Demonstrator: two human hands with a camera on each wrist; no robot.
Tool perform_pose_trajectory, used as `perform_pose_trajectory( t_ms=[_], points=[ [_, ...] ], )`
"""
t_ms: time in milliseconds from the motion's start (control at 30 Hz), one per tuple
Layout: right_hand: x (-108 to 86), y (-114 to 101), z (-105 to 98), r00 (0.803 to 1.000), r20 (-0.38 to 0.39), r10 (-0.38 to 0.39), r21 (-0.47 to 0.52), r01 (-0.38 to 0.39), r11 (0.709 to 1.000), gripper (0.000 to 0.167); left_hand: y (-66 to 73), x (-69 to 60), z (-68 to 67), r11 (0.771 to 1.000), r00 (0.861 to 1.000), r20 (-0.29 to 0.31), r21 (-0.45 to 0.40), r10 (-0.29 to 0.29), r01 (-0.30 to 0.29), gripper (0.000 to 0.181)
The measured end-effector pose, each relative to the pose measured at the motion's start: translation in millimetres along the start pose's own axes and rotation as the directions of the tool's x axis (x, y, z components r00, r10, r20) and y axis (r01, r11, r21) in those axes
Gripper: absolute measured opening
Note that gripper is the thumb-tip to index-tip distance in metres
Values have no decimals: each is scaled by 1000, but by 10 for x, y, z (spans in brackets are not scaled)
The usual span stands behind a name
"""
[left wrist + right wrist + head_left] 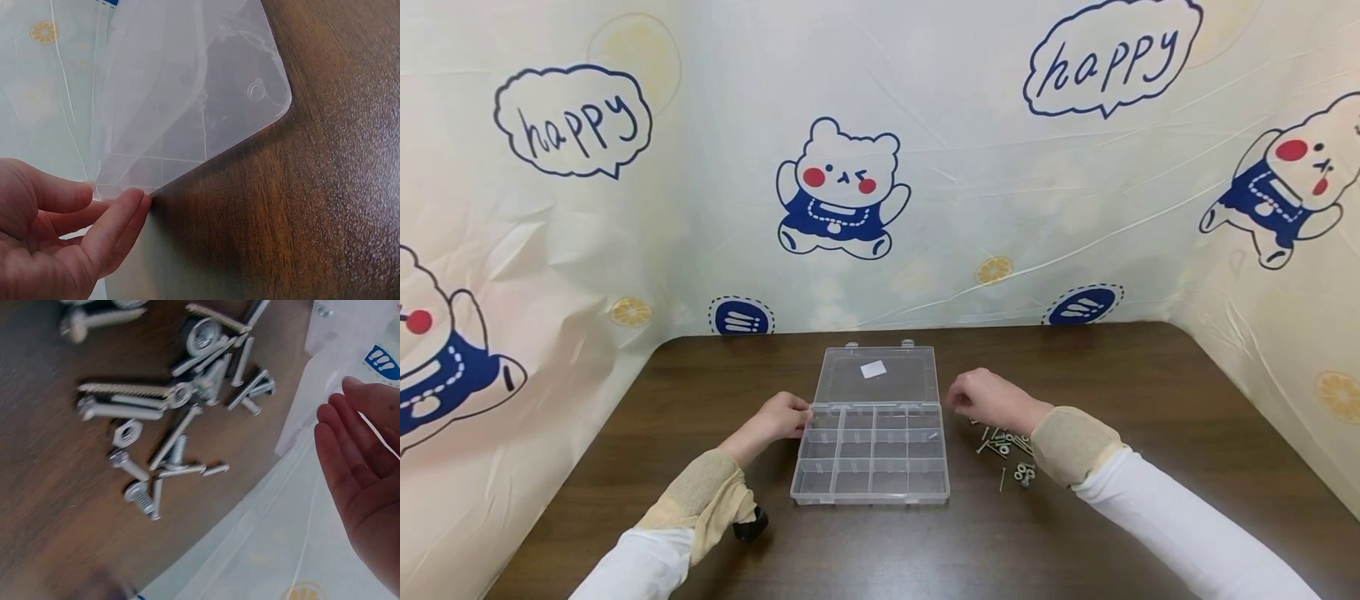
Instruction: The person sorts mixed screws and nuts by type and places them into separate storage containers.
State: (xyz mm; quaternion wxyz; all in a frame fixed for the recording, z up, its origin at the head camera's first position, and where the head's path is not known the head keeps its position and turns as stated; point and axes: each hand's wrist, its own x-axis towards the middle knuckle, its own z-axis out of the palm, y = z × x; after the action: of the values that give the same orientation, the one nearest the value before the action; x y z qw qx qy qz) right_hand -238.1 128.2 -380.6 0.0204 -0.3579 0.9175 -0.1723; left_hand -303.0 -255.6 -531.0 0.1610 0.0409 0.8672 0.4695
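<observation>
A clear plastic compartment box point(871, 502) lies on the table, its lid point(906, 383) folded back with a small white label point(873, 369) on it. At the box's left rear corner, my left hand point(780, 416) holds the edge between thumb and fingers, closer in the left wrist view point(69, 237). Beside the box's right edge is my right hand point(981, 395), its fingers point(337, 450) loosely bent and nothing visible in them. A pile of screws, bolts and nuts point(134, 409) lies just right of the box. One small metal piece point(933, 435) sits in a right-hand compartment of the middle row.
The brown wooden table point(865, 554) runs back to a printed curtain point(970, 183) that hangs along the rear and both sides. A black object point(750, 525) shows by the left wrist. Some nuts point(1024, 474) and a single screw point(1002, 479) lie nearer the front.
</observation>
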Motion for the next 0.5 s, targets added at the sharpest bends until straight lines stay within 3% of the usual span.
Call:
perform_pose_trajectory(
  t_ms=[233,267,367,433,500],
  points=[
    [-34,113,28,994,73,84,10,-85,996,9,223,-178,7,999,999,-5,10,38,-38,26],
    [-38,127,35,993,79,90,9,-91,996,9,330,-264,17,999,999,-13,24,44,-43,25],
    [-47,161,55,993,81,87,6,-88,996,9,456,-345,27,1000,1000,-25,29,-5,6,25],
    [-53,180,72,994,76,73,2,-73,997,9,413,-323,21,1000,1000,-22,21,-2,3,25],
    [-55,192,92,995,75,72,3,-73,997,10,259,-212,-5,1000,1000,-5,-2,22,-22,26]
  ],
)
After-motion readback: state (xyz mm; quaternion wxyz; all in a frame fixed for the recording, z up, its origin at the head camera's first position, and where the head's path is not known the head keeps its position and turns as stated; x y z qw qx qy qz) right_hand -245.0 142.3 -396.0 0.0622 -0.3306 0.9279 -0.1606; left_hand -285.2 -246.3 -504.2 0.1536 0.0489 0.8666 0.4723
